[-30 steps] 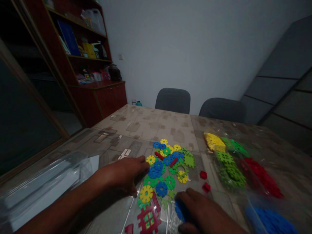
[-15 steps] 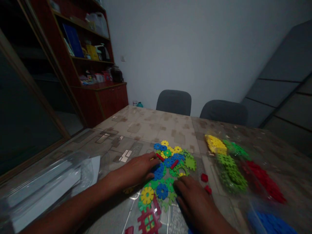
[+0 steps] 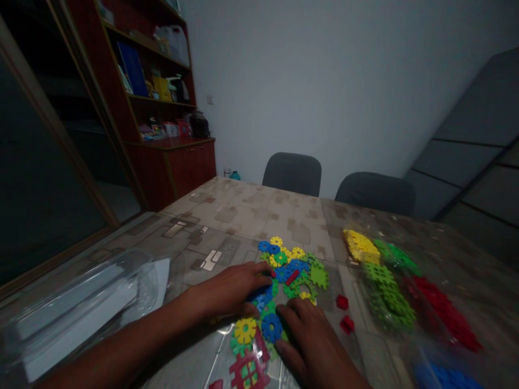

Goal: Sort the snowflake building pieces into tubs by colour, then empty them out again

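A pile of plastic building pieces lies in the middle of the table. Over its left side is my left hand (image 3: 239, 286), thumb and fingers apart around some blue pieces (image 3: 263, 296), touching the pile. My right hand (image 3: 310, 337) rests low at the pile's right side, fingers spread, beside a blue notched disc (image 3: 271, 328). A yellow notched disc (image 3: 245, 330) lies left of that one. Closer to me is a dark red window-shaped piece (image 3: 249, 368). Red bars (image 3: 292, 277) and a green square piece (image 3: 318, 276) show at the far side. My hands hide part of the pile.
Clear bags of yellow pieces (image 3: 360, 246), green pieces (image 3: 389, 297), red pieces (image 3: 444, 310) and blue pieces (image 3: 446, 375) lie on the right. Small red pieces (image 3: 342, 301) sit nearer. A clear plastic package (image 3: 81, 302) is on the left. Grey chairs (image 3: 292, 173) stand behind the table.
My right hand has moved left, closer to the blue disc and over green pieces. My left hand has shifted slightly right and down on the pile. The view has moved a little.
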Available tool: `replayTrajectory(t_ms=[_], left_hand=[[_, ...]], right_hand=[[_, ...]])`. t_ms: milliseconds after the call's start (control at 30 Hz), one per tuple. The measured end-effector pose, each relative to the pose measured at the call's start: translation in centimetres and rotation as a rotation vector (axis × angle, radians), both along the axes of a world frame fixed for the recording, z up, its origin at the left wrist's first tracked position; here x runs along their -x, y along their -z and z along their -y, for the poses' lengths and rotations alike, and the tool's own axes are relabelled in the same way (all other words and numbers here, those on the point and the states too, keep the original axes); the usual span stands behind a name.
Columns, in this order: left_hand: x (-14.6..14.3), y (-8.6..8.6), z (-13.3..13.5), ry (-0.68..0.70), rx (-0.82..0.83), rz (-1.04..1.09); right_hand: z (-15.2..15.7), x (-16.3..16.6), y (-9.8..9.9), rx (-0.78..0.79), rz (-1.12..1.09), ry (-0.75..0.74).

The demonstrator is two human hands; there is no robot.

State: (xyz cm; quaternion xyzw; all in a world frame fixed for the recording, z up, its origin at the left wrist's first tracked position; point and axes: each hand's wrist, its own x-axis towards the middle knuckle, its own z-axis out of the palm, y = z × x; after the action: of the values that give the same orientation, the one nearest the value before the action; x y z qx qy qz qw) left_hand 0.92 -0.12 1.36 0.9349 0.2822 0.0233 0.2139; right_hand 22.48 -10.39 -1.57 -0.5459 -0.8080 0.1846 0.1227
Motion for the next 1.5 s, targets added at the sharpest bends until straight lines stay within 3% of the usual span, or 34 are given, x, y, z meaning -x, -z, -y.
replayTrajectory(t_ms=[200,367,567,700,833,1100,1233,1367,1500], left_hand=[[0.0,0.0,0.1,-0.069,0.049,0.026],[-0.3,-0.2,0.0,-0.101,0.058,-0.018],[0.0,0.1,-0.7,-0.088,0.047,-0.024],[0.3,-0.3,-0.6,-0.065,0.053,0.035],[0.3,-0.6,-0.3,-0.04,0.074,0.027],[-0.2,-0.6,-0.5,-0.058,-0.049,-0.083],[-0.2,-0.7,-0.8,-0.154,-0.088,-0.102],[-0.1,-0.8,-0.7,-0.221,-0.07,0.015],[-0.5,-0.3,-0.2,-0.21,0.068,0.095]], right_hand=[[-0.1,1.5,0.5,-0.005,-0.018,0.117],[-0.6,1.2,1.3,-0.038,-0.173,0.11],[-1.4,-2.3,-2.9,0.139,-0.124,0.146],[0.0,-4.8,-4.4,0.279,0.077,0.016],[1.7,-5.5,-3.1,0.33,0.262,-0.027],[1.8,-5.1,0.8,0.182,0.384,0.022],[1.5,-3.9,-0.7,0.249,0.309,-0.008],[1.6,-3.9,-3.0,0.298,0.235,0.046],[1.8,-4.9,-1.9,0.216,0.274,-0.022]])
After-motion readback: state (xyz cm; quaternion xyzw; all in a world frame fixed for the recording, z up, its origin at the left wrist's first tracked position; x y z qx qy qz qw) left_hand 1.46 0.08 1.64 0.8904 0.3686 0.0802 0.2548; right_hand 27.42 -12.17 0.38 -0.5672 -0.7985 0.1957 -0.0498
